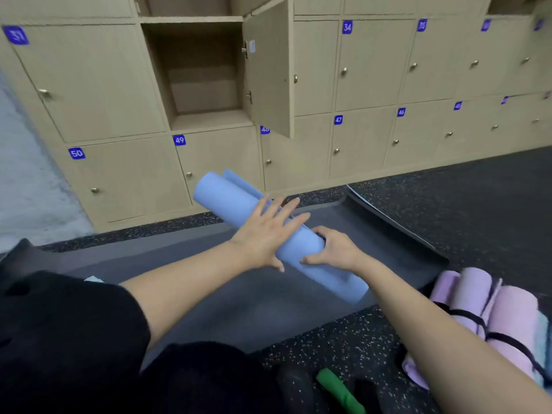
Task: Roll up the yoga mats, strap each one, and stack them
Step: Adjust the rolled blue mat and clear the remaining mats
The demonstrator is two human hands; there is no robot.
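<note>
A light blue yoga mat (227, 198), rolled into a tube with its loose edge showing at the far end, lies diagonally on a flat dark grey mat (185, 264). My left hand (265, 234) rests flat on the roll's middle, fingers spread. Just to the right, my right hand (334, 249) curls around the roll, thumb on the near side. Rolled pink mats (490, 306) bound with dark straps lie at the right edge.
Wooden numbered lockers (370, 64) line the wall ahead; one locker door (268, 70) stands open. The speckled black floor (493, 204) extends to the right. A green object (337, 389) lies near my knees at the bottom.
</note>
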